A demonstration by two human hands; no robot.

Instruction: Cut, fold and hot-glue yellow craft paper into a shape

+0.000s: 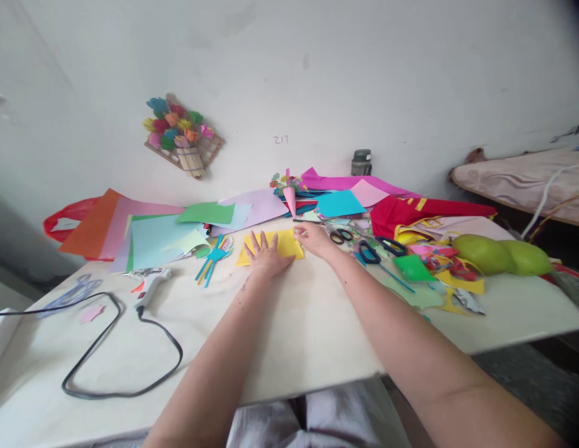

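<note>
Wall: I am facing a pale wall that is rising behind the whole workplace.
Table: A whitish table is spreading out below my view, its papers and scraps lying mostly along the far side.
Coloured sheets: Left of centre, an orange sheet, a light blue sheet and a green sheet are lying in an overlapping group.
Flower ornament: A bunch of many-coloured flowers is hanging on the wall at upper left.
Green fruit: Two rounded, fruit-like shapes are resting at the right, beside bright scraps.
Yellow sheet: The yellow sheet is lying on the middle of the table, partly covered by the left hand.
Left hand: I am seeing the left hand pressing palm down on it, fingers spread and grasping nothing.
Right hand: The right hand is bending its fingers at the sheet's right edge; I cannot tell whether they are pinching it.
Glue gun: A white glue gun is lying at the left, its black cable looping nearer me.
Strips: Blue and yellow strips are crossing left of the sheet.
Scissors: Dark-blue-handled scissors are lying right of the right hand.
Dark stick: A thin dark stick is lying just beyond the right fingers.
</note>
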